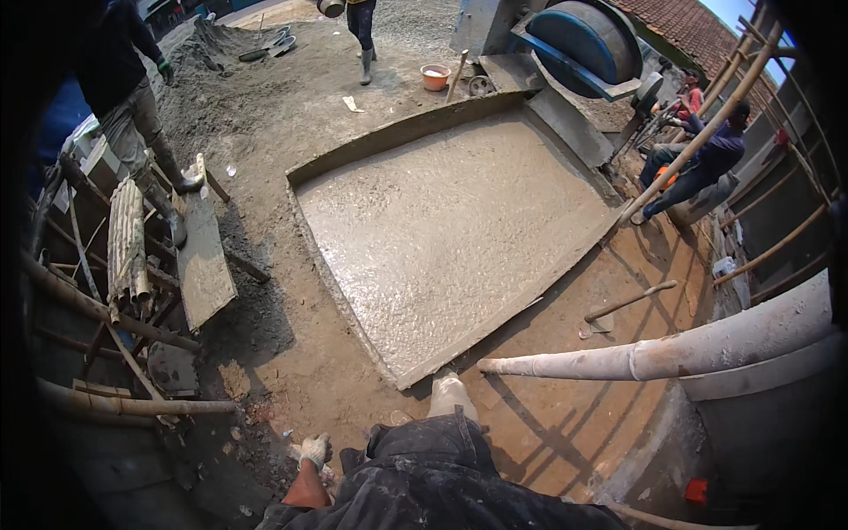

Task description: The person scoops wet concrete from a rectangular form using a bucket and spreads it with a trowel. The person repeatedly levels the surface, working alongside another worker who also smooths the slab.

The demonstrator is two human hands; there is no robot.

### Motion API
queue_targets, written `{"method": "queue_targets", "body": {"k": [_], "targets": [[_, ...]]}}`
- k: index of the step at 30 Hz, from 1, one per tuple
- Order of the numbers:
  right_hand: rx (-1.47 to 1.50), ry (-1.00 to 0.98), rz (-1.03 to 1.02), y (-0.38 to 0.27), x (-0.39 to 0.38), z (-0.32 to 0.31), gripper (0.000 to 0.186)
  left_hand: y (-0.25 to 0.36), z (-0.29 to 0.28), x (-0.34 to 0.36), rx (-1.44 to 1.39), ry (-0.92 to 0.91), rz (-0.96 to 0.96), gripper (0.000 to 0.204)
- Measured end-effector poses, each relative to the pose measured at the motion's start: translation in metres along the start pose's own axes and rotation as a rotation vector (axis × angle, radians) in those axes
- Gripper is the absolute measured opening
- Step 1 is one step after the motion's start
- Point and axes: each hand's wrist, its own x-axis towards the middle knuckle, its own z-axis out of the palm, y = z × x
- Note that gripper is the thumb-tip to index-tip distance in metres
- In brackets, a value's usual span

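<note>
My left hand (315, 449), in a pale glove, hangs low beside my dark clothes. Its fingers look curled in, with nothing visible in them. My right hand is out of the picture. In front of me lies a large shallow mixing trough (395, 147) with raised rims, filled with wet grey concrete (459, 238). My pale, muddy boot (451, 397) stands close to the trough's near corner. Neither the left hand nor anything in it touches the trough.
A blue concrete mixer (579, 44) stands at the far right end. Thick bamboo poles (654, 353) cross the right side. One person (132, 106) stands on a plank (205, 256) at left; others sit at right. An orange bucket (435, 78) and a sand heap (199, 66) lie beyond.
</note>
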Motion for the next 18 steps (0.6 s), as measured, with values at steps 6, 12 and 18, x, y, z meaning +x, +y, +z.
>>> {"method": "queue_targets", "body": {"k": [6,12,18], "targets": [[-0.072,-0.055,-0.395,-0.055,0.000,0.008,0.052,0.129,0.047,0.059,0.077,0.004,0.195,0.033],[0.504,0.178,-0.526,-0.278,-0.029,-0.120,0.039,0.209,0.128,0.046,0.192,-0.108,0.360,0.031],[0.738,0.148,-1.110,-0.504,-0.132,-0.338,0.037,0.235,0.142,0.026,-0.006,-0.048,0.376,0.036]]}}
